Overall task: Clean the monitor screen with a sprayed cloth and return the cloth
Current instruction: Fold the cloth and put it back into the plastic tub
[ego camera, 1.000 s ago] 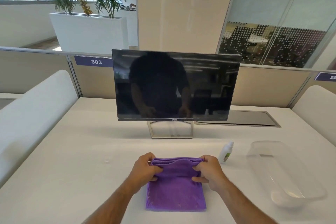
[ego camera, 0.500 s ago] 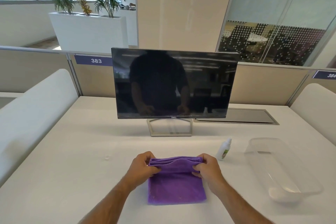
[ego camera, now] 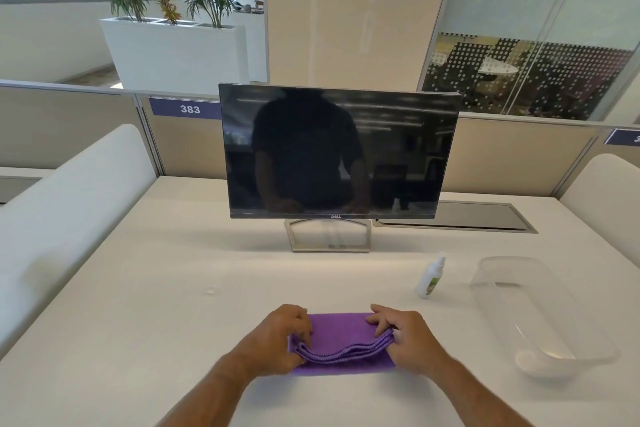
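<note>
Fingers (ego camera: 304, 331) of both hands pinch the folded purple cloth (ego camera: 341, 333) on the tabletop (ego camera: 173, 288).

The left hand (ego camera: 277, 340) and right hand (ego camera: 408, 336) grip its opposite ends, layered edge toward the person. Soft, light and floppy, it likely wants holding at both ends or bunched. The spray bottle (ego camera: 429, 277) and clear tub (ego camera: 540, 315) stand to the right; nothing blocks the monitor (ego camera: 341, 149) behind.
</note>
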Demonstrator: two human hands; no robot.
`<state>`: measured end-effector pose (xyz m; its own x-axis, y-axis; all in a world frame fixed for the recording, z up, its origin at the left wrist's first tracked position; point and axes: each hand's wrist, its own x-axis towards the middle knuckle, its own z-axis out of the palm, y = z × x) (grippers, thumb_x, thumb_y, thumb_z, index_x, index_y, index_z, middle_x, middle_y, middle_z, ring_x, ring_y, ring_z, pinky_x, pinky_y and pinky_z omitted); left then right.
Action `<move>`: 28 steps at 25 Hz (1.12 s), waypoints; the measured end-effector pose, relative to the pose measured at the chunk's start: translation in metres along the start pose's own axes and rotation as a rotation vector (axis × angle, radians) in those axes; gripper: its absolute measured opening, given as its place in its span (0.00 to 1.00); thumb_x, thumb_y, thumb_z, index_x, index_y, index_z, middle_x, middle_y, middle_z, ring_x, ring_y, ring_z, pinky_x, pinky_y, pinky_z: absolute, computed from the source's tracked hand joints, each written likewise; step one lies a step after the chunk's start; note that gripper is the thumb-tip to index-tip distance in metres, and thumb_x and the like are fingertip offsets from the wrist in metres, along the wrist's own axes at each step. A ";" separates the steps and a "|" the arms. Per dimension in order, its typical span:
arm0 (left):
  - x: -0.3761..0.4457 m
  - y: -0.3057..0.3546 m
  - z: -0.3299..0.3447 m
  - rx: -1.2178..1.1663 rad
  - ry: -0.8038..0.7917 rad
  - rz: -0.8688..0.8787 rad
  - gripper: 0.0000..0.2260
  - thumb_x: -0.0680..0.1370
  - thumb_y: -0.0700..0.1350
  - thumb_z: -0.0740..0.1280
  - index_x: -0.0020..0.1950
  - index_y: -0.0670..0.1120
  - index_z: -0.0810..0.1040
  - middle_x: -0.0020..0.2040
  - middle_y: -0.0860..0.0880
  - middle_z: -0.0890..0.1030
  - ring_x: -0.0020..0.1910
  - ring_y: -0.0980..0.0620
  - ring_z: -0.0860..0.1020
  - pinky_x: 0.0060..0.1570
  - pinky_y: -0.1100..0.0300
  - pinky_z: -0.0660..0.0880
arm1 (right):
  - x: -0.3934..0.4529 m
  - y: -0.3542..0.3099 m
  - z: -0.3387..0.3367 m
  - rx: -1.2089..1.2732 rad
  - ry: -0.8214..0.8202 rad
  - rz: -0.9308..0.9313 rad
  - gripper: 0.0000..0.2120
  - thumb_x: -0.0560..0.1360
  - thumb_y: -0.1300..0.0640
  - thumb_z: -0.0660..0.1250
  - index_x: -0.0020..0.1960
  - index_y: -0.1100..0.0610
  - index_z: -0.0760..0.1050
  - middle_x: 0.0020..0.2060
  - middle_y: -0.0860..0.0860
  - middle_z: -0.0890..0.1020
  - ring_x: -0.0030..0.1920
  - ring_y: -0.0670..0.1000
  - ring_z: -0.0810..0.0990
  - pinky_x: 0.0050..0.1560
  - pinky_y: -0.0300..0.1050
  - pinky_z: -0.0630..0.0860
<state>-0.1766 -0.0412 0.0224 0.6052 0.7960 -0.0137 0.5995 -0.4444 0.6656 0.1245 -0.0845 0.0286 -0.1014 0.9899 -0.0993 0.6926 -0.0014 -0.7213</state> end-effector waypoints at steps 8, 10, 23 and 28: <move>-0.009 -0.001 0.004 -0.020 0.008 0.036 0.13 0.68 0.58 0.78 0.42 0.49 0.86 0.55 0.58 0.78 0.63 0.64 0.71 0.59 0.65 0.74 | -0.002 0.006 0.000 -0.353 -0.009 -0.184 0.19 0.75 0.42 0.64 0.43 0.55 0.85 0.61 0.40 0.82 0.65 0.35 0.69 0.59 0.27 0.67; -0.004 0.001 0.005 -0.023 0.040 -0.057 0.13 0.72 0.61 0.75 0.39 0.52 0.85 0.52 0.61 0.77 0.57 0.62 0.74 0.54 0.66 0.76 | 0.001 0.002 0.002 -0.432 0.022 -0.204 0.19 0.74 0.40 0.67 0.37 0.54 0.82 0.56 0.39 0.84 0.61 0.37 0.72 0.56 0.34 0.72; 0.027 0.007 0.006 -0.013 0.085 -0.464 0.13 0.71 0.56 0.75 0.45 0.56 0.72 0.48 0.55 0.78 0.48 0.54 0.76 0.50 0.57 0.80 | 0.042 -0.041 -0.004 -0.395 -0.384 -0.001 0.44 0.64 0.47 0.80 0.74 0.41 0.62 0.66 0.43 0.72 0.60 0.45 0.71 0.57 0.38 0.73; 0.037 0.031 -0.006 -0.394 0.167 -0.252 0.14 0.73 0.42 0.75 0.52 0.52 0.74 0.51 0.51 0.79 0.45 0.54 0.78 0.43 0.63 0.79 | 0.045 -0.047 -0.017 -0.150 -0.502 0.065 0.44 0.61 0.44 0.82 0.73 0.40 0.66 0.63 0.46 0.76 0.61 0.49 0.77 0.62 0.48 0.79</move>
<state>-0.1391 -0.0233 0.0469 0.3552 0.9280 -0.1126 0.4538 -0.0658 0.8887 0.0993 -0.0373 0.0694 -0.3590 0.7985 -0.4833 0.7997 -0.0038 -0.6004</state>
